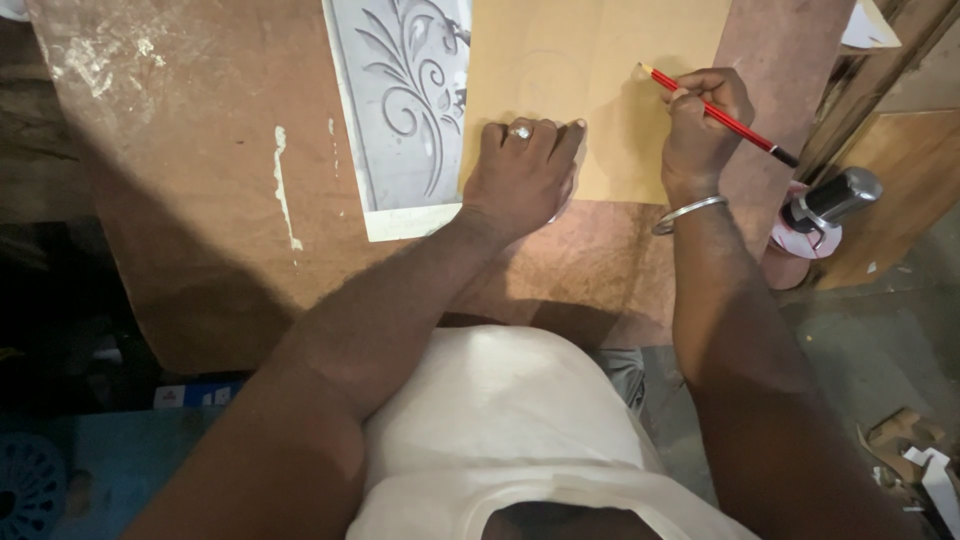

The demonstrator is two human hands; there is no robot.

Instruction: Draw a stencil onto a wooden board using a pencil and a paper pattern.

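My right hand [700, 125] grips a red pencil [722, 118] whose tip rests on a pale yellow-brown board [590, 60] lying on the worktable. A metal bangle circles that wrist. My left hand [522, 175], a ring on one finger, presses fingers-down on the board's near left corner, with something white partly hidden under the palm. Just left of that hand lies a grey carved panel [400, 100] with a raised leaf-and-scroll pattern.
The brown worktable [200, 200] has white smears and a near edge by my body. A metal-capped bottle or tool [830, 205] stands at the table's right side. Wooden boards lean at the far right; cardboard scraps [910, 450] lie on the floor.
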